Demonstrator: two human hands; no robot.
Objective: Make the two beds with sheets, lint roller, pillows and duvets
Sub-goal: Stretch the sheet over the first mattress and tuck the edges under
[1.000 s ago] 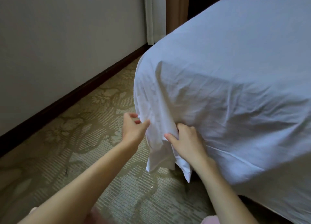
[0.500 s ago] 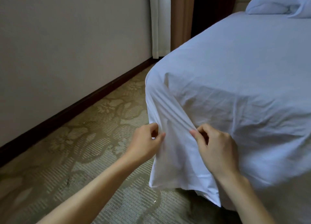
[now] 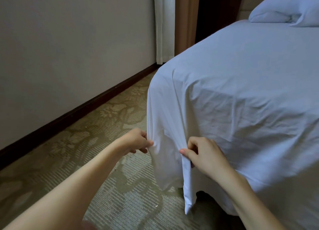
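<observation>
A white sheet covers the bed and hangs loose over its near left corner, almost to the floor. My left hand pinches the hanging sheet at its left edge. My right hand pinches a vertical fold of the same sheet a little to the right, and a narrow strip of cloth drops below it. Two white pillows lie at the far end of the bed, top right.
A patterned carpet runs between the bed and a plain wall with a dark skirting board. A white curtain and a brown curtain hang at the far end of that gap.
Both hands have shifted their hold on the hanging corner; the right hand now pinches a narrow vertical fold, so the cloth hangs longer. The view has tilted up and shows more of the pillows.
</observation>
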